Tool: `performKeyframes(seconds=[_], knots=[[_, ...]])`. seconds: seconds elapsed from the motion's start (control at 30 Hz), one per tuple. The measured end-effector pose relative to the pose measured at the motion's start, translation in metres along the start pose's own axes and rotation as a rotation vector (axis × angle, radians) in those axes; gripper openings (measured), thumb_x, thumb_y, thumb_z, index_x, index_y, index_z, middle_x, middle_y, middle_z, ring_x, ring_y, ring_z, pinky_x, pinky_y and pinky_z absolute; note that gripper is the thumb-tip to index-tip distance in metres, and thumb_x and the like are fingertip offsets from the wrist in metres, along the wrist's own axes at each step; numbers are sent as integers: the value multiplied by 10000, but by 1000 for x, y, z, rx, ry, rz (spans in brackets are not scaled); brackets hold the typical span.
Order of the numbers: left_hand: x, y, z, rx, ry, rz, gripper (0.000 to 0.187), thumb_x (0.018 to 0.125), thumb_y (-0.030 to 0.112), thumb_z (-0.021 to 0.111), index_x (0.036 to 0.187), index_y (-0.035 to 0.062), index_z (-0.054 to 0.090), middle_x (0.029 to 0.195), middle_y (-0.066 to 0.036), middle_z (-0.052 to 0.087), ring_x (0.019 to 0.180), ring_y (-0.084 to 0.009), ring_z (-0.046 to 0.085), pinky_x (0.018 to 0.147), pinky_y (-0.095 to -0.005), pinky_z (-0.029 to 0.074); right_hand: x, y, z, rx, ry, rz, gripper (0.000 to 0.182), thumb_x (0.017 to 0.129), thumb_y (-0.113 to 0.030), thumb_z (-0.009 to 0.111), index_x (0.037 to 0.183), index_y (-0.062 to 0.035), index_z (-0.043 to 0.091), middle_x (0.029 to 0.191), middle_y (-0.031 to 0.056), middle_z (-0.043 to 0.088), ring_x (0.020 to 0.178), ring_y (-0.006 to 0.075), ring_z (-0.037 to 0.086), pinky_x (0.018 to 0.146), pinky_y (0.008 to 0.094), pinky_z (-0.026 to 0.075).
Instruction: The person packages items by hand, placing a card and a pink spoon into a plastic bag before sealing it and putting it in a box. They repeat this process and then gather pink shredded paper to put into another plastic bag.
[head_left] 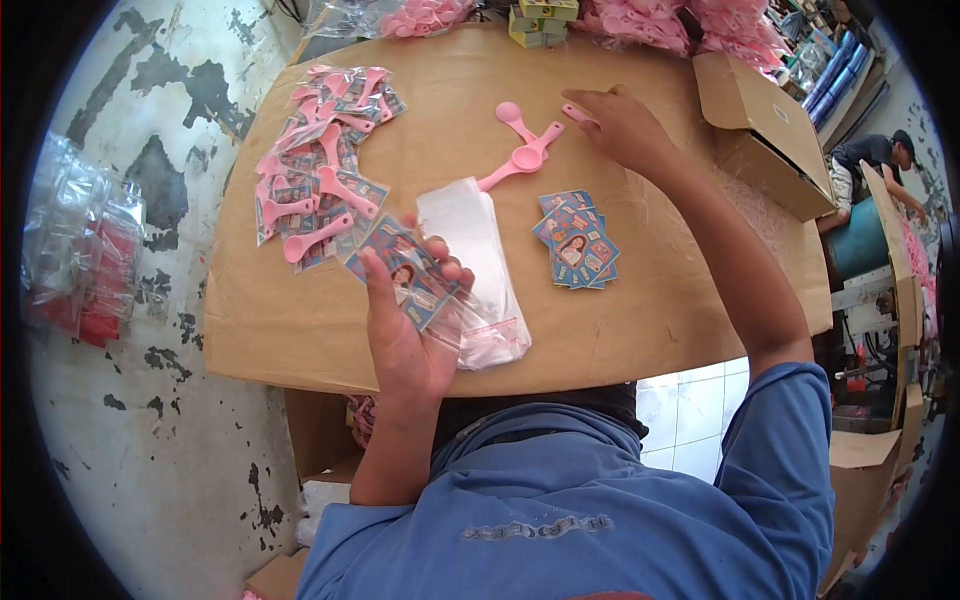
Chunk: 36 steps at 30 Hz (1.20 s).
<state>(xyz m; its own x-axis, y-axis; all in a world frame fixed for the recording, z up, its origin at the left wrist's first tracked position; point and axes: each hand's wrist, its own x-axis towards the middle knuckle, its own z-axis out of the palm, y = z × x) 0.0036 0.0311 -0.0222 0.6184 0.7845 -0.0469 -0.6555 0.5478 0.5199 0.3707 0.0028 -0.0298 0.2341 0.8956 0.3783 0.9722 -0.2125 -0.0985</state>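
My left hand grips a clear plastic bag with a blue printed card inside, just above the table's near edge. Beside it lies a stack of clear plastic bags. At the far right, my right hand has its fingers closed over a pink measuring spoon, mostly hidden by the hand. Loose pink spoons lie crossed just left of that hand. Nearer me sits a small pile of blue printed cards. To the left, several bagged cards with pink spoons form a heap.
The brown-covered table has an open cardboard box on its right edge. Along the back are bags of pink spoons and small yellow boxes. Plastic packs lie at far left. Another person works at right.
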Motion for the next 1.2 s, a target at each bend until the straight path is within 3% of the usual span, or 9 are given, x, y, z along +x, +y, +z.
performKeyframes(seconds=[0.07,0.17,0.47,0.53,0.67,0.8,0.93,1.0,1.2], knots=[[-2,5,-5,0,-2,8,634,1037,561,568,1444,81,491,1079,-80,666,916,-165,660,930,-384,542,10,4,12,-128,-134,42,372,949,-143,649,1320,-138,671,1193,106,737,1109,317,632,947,432,520],[-5,14,-12,12,7,72,627,1034,528,601,1449,69,499,1093,-80,657,920,-164,656,943,-368,534,13,2,15,-110,-103,27,309,940,-97,636,1245,-120,683,1156,131,720,1107,332,635,930,450,517],[13,9,-10,-87,-48,195,558,1047,489,598,1406,66,537,1083,-77,675,946,-160,654,966,-366,534,-17,-29,-46,222,283,-85,202,952,-69,649,1144,-78,708,1054,137,690,956,309,673,813,411,532],[19,11,-8,-100,-28,282,535,1053,471,591,1395,62,544,1090,-76,671,959,-162,651,984,-364,533,-39,-56,-87,258,306,-21,199,953,-71,653,1146,-44,692,989,97,686,927,220,676,801,351,520],[33,17,-10,-233,-66,379,501,1048,402,621,1362,20,543,1120,-96,659,997,-209,649,1051,-401,530,-104,-85,-110,992,277,272,138,985,-60,668,1090,24,636,955,38,658,871,98,650,710,262,504],[35,15,-10,-270,-155,396,479,1044,385,629,1336,14,547,1166,-116,640,1085,-231,635,1110,-419,511,-153,-124,-92,1429,288,485,159,1008,-31,628,1147,28,575,974,103,658,788,151,691,667,269,574],[33,2,-1,-239,-148,354,484,1045,417,615,1351,50,535,1180,-110,641,1109,-227,632,1121,-427,499,-168,-163,-69,1682,299,627,136,1009,-12,618,1120,44,564,1029,140,662,845,215,742,748,306,637],[33,-4,6,-217,-125,337,513,1045,475,597,1384,102,506,1162,-95,652,1078,-215,642,1101,-441,499,-167,-175,-65,1750,271,634,126,1014,-20,617,1110,39,562,1033,149,668,865,217,747,757,311,639],[23,-23,25,-63,-76,322,573,1049,513,562,1421,91,452,1158,-102,643,1105,-226,644,1098,-454,501,-154,-203,-58,1854,241,603,143,1005,-17,664,1103,24,567,1040,157,705,944,230,751,822,335,632]])
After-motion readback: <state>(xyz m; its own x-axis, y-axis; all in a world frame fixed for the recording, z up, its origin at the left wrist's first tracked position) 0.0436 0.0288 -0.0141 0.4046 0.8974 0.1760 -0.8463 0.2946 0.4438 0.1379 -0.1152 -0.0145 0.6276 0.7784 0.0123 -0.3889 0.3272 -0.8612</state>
